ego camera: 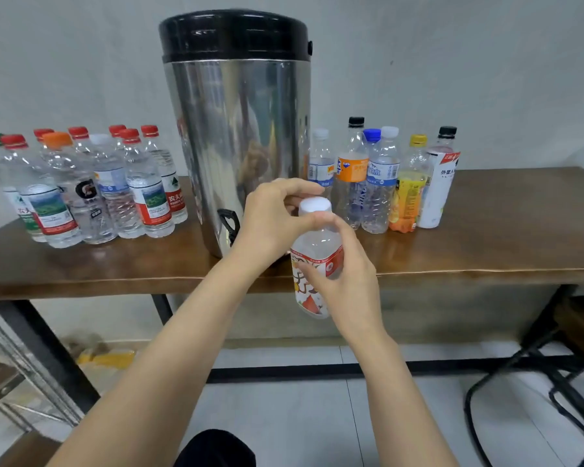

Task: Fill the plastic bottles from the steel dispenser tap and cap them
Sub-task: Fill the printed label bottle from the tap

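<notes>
Plastic bottle (pixel 312 298) up in the air, upright with a slight tilt, just on the near side of the desk (pixel 486 237) edge and a touch right of the steel dispenser (pixel 236 136). Gripped round the middle by the right hand (pixel 351 264), fingers curled over the red-and-white printed label. On the neck, a white cap (pixel 315 205), pinched between thumb and fingertips of the left hand (pixel 270 217), in from the left. Tightness of the cap: impossible to tell. Fill level also hard to read through the clear plastic. Behind the hands, the dispenser tall on the desk, black lid (pixel 233 35) on top, black tap (pixel 228 225) low on its near side, just left of the left hand. Left of the dispenser, a tight cluster of capped water bottles (pixel 91 197), mostly red caps, one orange, one green at the far left end. On the right, a row of mixed capped bottles (pixel 378 183): white, black, blue and yellow caps, orange and yellow labels among them, a white-sleeved one at the right end. Down below, grey floor (pixel 418 416) tiles and black desk legs (pixel 41 332).
</notes>
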